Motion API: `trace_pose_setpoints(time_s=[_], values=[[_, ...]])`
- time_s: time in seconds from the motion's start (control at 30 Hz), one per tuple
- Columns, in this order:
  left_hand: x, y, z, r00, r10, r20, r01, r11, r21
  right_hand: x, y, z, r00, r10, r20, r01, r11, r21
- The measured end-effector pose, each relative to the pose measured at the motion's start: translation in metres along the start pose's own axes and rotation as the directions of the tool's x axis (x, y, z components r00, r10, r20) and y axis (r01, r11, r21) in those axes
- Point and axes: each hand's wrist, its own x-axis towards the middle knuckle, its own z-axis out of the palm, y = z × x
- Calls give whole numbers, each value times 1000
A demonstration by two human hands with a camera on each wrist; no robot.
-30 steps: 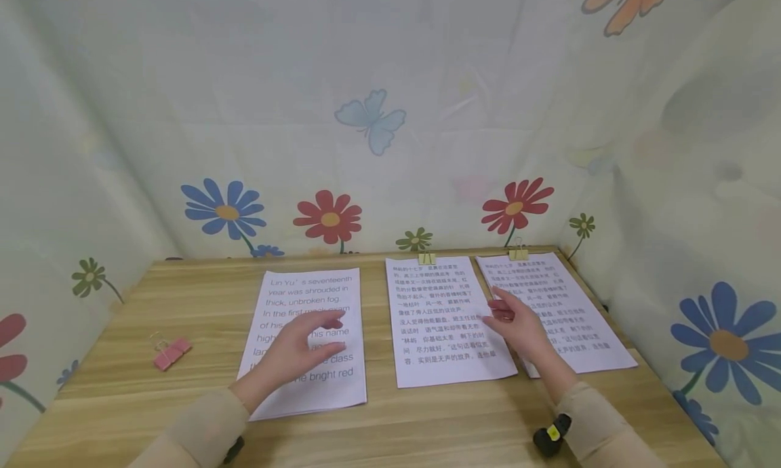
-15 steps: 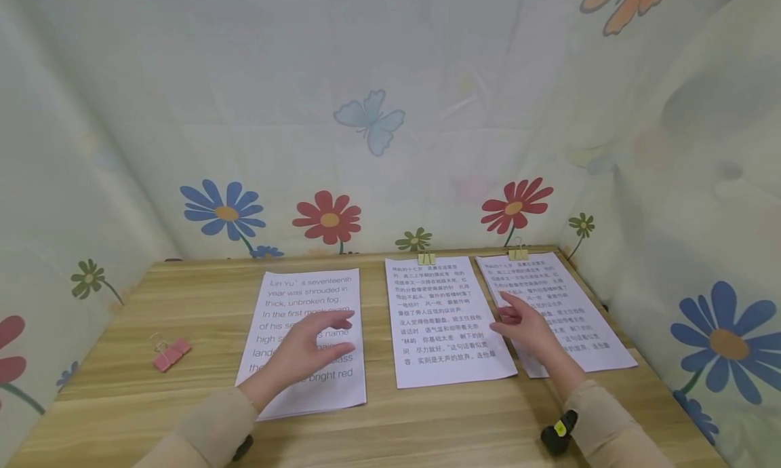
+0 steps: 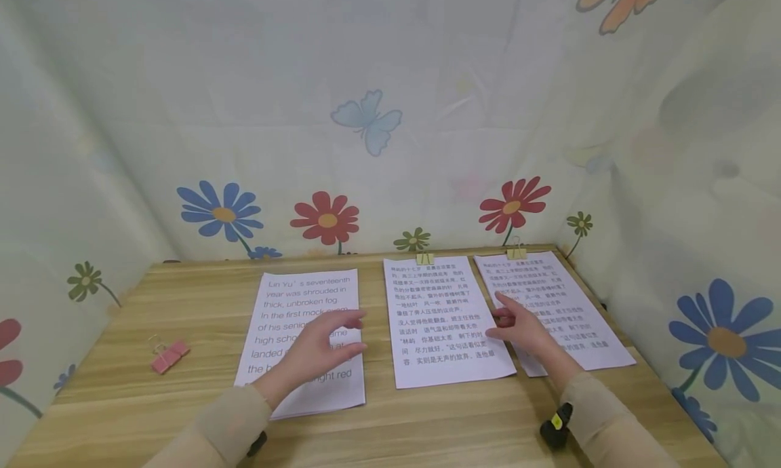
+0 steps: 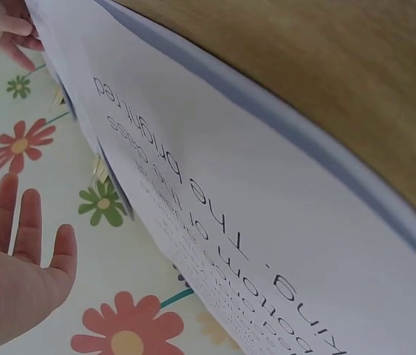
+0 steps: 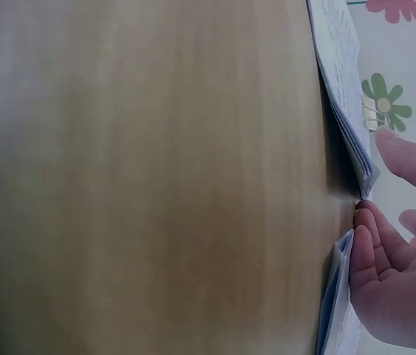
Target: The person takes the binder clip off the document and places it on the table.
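My left hand (image 3: 317,342) hovers over a stack of printed paper (image 3: 305,293) with English text, thumb and fingers spread apart and holding nothing. In the left wrist view, the left hand's fingers (image 4: 26,229) are extended beside that stack. My right hand (image 3: 523,329) is at the gap between two stacks of Chinese text, the middle one (image 3: 427,319) and the right one (image 3: 588,339). In the right wrist view, the right hand's fingers (image 5: 381,248) are loosely bent at the corners of the two stacks, with the thumb apart. Nothing is gripped.
A yellow binder clip (image 3: 425,258) is on the middle stack's top edge, and another yellow binder clip (image 3: 516,254) on the right stack's. A pink binder clip (image 3: 170,357) lies left on the wooden table (image 3: 201,298). A flowered curtain (image 3: 244,115) surrounds the table.
My left hand has drifted to the right over the English stack, fingers still apart. The right hand has lowered slightly toward me. Papers and clips have stayed in place.
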Motion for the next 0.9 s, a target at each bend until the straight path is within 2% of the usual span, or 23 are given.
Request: trace_pose_setpoints(time_s=[0.13,0.3,0.53,0.7,0.9], values=[[3,0,3,999,35,-7,-35,999,8,-1,0,4,1000,-12,-10,12,999,-38],[9,0,8,1000,24,2,-24,1000,-2,-3,-3,8,998,-55,-14,53,994,-91],[20,3,20,999,51,2,-51,998,-25,-3,-5,14,994,-108,-18,101,968,-228],[26,7,28,1000,17,21,-16,999,-48,-2,-4,16,992,-126,-30,112,952,-285],[33,7,34,999,30,26,-28,998,-50,-5,-9,16,992,-121,-38,103,945,-312]])
